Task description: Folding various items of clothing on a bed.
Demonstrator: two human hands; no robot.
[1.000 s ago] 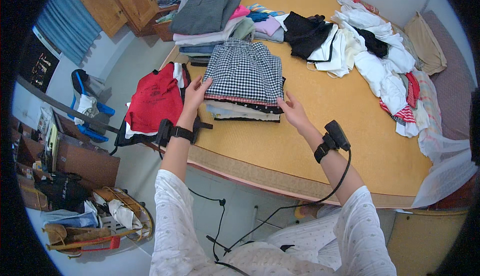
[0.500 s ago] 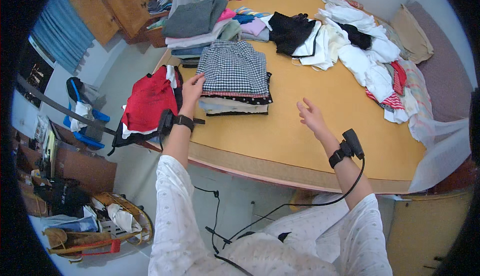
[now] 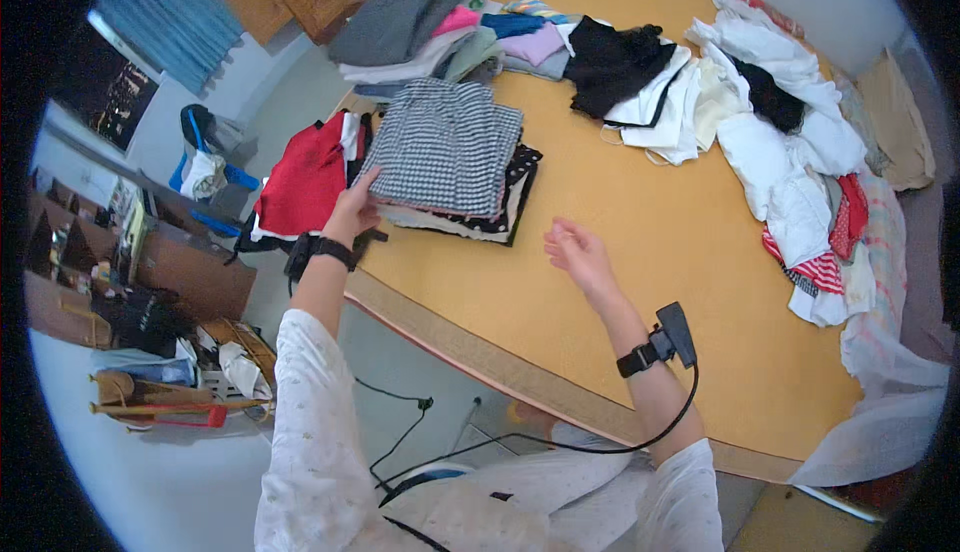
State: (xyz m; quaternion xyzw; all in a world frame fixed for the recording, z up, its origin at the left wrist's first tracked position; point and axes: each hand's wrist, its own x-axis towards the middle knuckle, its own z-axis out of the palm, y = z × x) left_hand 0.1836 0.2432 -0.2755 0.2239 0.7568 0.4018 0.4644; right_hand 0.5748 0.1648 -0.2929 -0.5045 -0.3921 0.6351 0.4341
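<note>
A stack of folded clothes sits near the bed's left edge. On top is a black-and-white checked garment (image 3: 440, 147); under it show a polka-dot black piece (image 3: 525, 167) and paler layers. My left hand (image 3: 352, 209) grips the stack's left side, thumb by the checked cloth and fingers lower against the layers. Over the bare mat to the right of the stack, my right hand (image 3: 582, 260) is held up, fingers loosely bent and apart, with nothing in it. Each wrist wears a black strap with a small device.
A red garment (image 3: 305, 177) overhangs the bed's left edge. Behind stands a taller pile topped with dark grey cloth (image 3: 395, 27). Black cloth (image 3: 615, 62) and loose white clothes (image 3: 765, 157) lie along the far and right sides. A black cable (image 3: 540, 440) crosses my lap.
My view has turned, and the bed appears tilted. My left hand has closed on the stack's side, and the checked top sits askew over the lower layers. My right hand's fingers are more bent.
</note>
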